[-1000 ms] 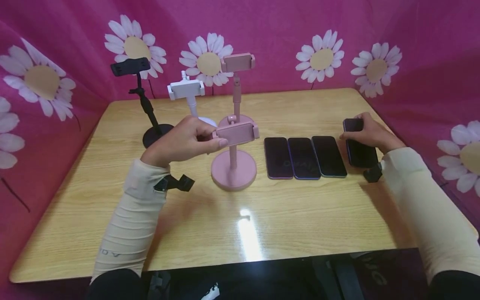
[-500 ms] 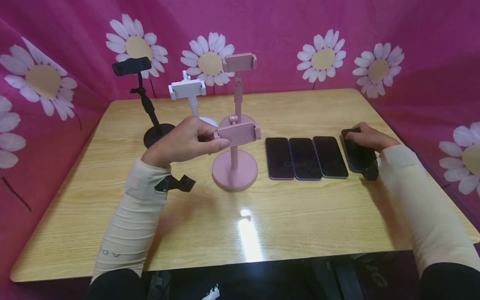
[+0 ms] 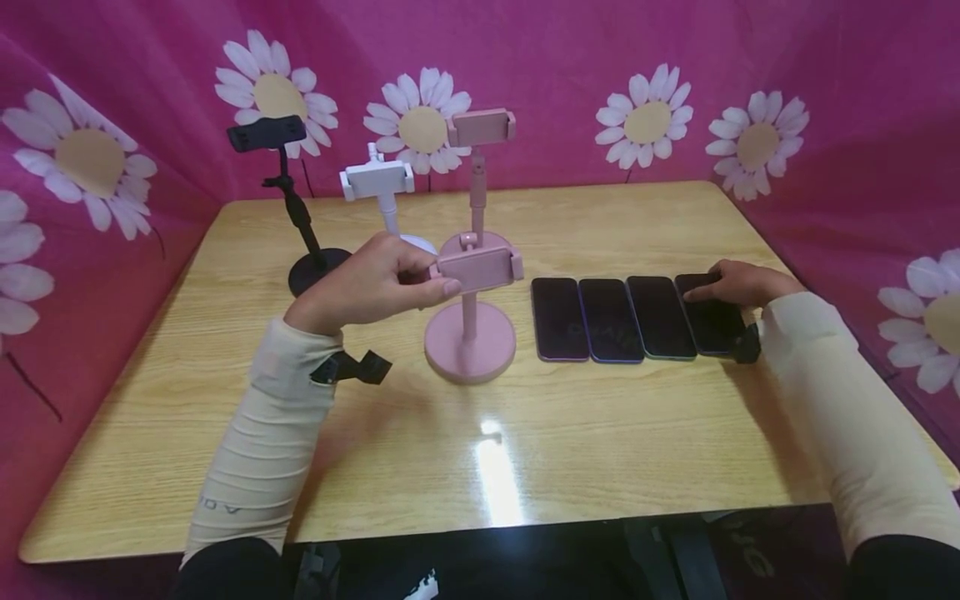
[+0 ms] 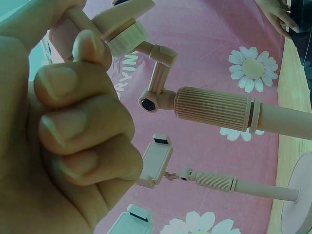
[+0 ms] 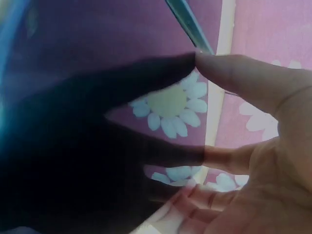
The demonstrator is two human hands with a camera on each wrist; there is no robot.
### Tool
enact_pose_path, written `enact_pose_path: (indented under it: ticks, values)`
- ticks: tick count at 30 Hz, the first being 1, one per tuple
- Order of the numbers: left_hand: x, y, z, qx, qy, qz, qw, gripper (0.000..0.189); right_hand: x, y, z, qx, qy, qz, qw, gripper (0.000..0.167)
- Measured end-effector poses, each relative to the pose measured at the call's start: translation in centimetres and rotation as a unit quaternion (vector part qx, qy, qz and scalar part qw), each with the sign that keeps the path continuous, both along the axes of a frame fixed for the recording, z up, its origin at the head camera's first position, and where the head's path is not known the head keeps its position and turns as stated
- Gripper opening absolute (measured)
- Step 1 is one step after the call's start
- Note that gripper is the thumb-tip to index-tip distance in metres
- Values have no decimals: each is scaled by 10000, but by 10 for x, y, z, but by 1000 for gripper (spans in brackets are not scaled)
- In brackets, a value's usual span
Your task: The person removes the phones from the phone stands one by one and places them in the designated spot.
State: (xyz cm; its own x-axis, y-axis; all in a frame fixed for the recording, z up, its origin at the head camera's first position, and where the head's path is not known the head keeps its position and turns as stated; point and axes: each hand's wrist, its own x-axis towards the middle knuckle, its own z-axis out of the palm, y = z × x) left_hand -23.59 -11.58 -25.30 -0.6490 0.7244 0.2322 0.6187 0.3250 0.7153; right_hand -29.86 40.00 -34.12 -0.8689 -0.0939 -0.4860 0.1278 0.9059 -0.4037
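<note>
My left hand [image 3: 375, 279] pinches the left end of the front pink phone stand's holder [image 3: 480, 268] with thumb and index finger. In the left wrist view, the other fingers [image 4: 80, 119] of that hand are curled into the palm. The stand's round base [image 3: 470, 343] rests on the table. To the right, several dark smartphones lie face up in a row, the leftmost smartphone [image 3: 560, 319] beside the stand. My right hand [image 3: 746, 283] touches the far end of the rightmost smartphone [image 3: 712, 325], its fingertips [image 5: 207, 61] on the glossy screen.
Behind the left hand stand a black phone stand [image 3: 296, 218], a white phone stand [image 3: 378, 179] and a second pink phone stand [image 3: 477, 179]. A flowered pink curtain [image 3: 540, 67] encloses the wooden table [image 3: 615, 442] at the back and sides.
The rightmost smartphone has come down flat and slid left and nearer, up against the row, with my right hand on it. My left hand keeps its pinch on the pink stand.
</note>
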Motion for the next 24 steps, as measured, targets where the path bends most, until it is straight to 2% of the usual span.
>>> enact_pose_path:
  ticks: [3, 7, 15, 20, 24]
  values:
    - [0, 0, 0, -39, 6, 19, 10000, 28, 2, -3, 2, 260, -80, 71, 9996, 83]
    - [0, 0, 0, -51, 42, 48, 10000, 28, 4, -6, 3, 371, -61, 62, 9993, 89]
    - [-2, 2, 0, -37, 157, 40, 9999, 25, 5, -3, 1, -140, -476, -316, 9983, 102]
    - [-3, -5, 0, 41, 467, 19, 9989, 19, 5, -3, 1, -112, -535, -279, 9981, 105]
    - [-2, -19, -1, 10, 461, 202, 9987, 13, 4, -1, 1, -155, -660, -149, 9976, 105]
